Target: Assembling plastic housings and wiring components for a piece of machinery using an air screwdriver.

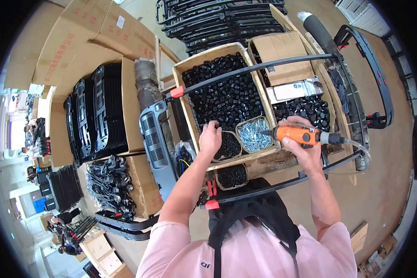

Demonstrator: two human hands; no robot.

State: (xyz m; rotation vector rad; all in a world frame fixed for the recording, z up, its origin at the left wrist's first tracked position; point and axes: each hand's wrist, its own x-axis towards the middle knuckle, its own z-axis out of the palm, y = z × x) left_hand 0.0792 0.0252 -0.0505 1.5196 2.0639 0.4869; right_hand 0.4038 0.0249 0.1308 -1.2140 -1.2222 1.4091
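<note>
My left hand (pixel 210 137) reaches into a wooden crate (pixel 180 88) full of small black plastic parts (pixel 224 92), fingers curled on the pile beside a small round basket of black pieces (pixel 230 146). My right hand (pixel 301 139) grips an orange pneumatic screwdriver (pixel 297 135) with a clear air hose (pixel 359 148); its tip points left over a small basket of silver screws (pixel 253 134). A long black curved frame (pixel 259 69) with red end caps arches across the crate. Whether the left hand holds a part is hidden.
A second basket of black pieces (pixel 231 176) sits below the crate. A grey vented panel (pixel 154 139) leans at its left. Cardboard boxes of black parts (pixel 99 111) and cables (pixel 109 183) stand further left. More black frames (pixel 222 18) are stacked behind; another curved frame (pixel 375 69) lies right.
</note>
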